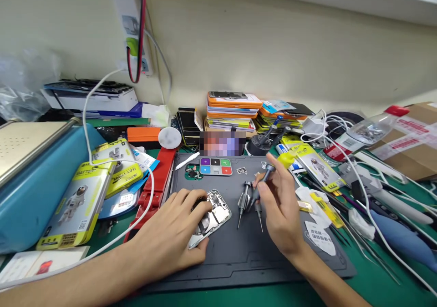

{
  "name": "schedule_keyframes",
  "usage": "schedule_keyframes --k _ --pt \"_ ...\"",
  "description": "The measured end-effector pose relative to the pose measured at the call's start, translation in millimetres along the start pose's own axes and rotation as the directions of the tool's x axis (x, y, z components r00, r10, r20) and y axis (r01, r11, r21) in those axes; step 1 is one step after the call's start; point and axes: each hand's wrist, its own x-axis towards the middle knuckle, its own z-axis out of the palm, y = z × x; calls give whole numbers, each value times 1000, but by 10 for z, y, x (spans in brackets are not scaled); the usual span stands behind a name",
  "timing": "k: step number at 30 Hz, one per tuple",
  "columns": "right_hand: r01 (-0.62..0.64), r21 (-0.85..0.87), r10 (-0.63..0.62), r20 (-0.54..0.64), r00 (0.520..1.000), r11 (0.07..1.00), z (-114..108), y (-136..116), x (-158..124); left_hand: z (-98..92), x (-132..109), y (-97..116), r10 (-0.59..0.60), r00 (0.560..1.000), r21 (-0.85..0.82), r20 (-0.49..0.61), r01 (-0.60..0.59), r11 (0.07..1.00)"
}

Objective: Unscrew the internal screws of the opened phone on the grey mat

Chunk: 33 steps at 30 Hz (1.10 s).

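Note:
My left hand (182,220) is closed around an opened phone (218,211), its inner parts facing up and partly covered by the fingers. The phone rests at a slant on a dark grey work mat (239,266). Between thumb and fingers, my right hand (282,207) grips a dark precision screwdriver (264,179), its lower end close to two more screwdrivers. One of these screwdrivers (243,202) lies on the mat with its thin bit toward me; the other (259,218) is partly hidden. A tray of coloured squares (215,167) lies beyond the phone.
A red clamp-like stand (159,179) borders the mat's left side, near yellow battery packs (77,202). Stacked boxes (234,111) stand against the wall. To the right are a tool holder (258,145), tweezers (372,252), a white cable (362,184) and a plastic bottle (365,132).

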Motion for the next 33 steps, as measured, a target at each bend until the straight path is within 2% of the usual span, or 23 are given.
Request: schedule_keyframes --k 3,5,10,21,28,31,33 --pt "-214 70 213 22 977 974 -10 -14 114 -10 21 8 -35 999 -7 18 35 999" --pt "-260 79 257 50 965 962 -5 -28 152 -33 35 23 -56 998 31 35 55 998" --pt "-212 59 206 91 974 976 27 -27 117 -97 69 126 -124 989 189 80 107 976" --pt "-147 38 142 115 983 988 34 9 56 -21 233 489 -312 949 311 53 282 908" --pt "-67 -37 70 101 992 997 54 9 32 -49 419 619 -364 930 247 57 340 907" --pt "-18 -69 24 95 995 997 48 33 24 -160 342 597 -345 934 190 97 323 927" --pt "25 -92 -16 99 995 995 51 63 8 -226 206 537 -275 951 68 144 267 961"
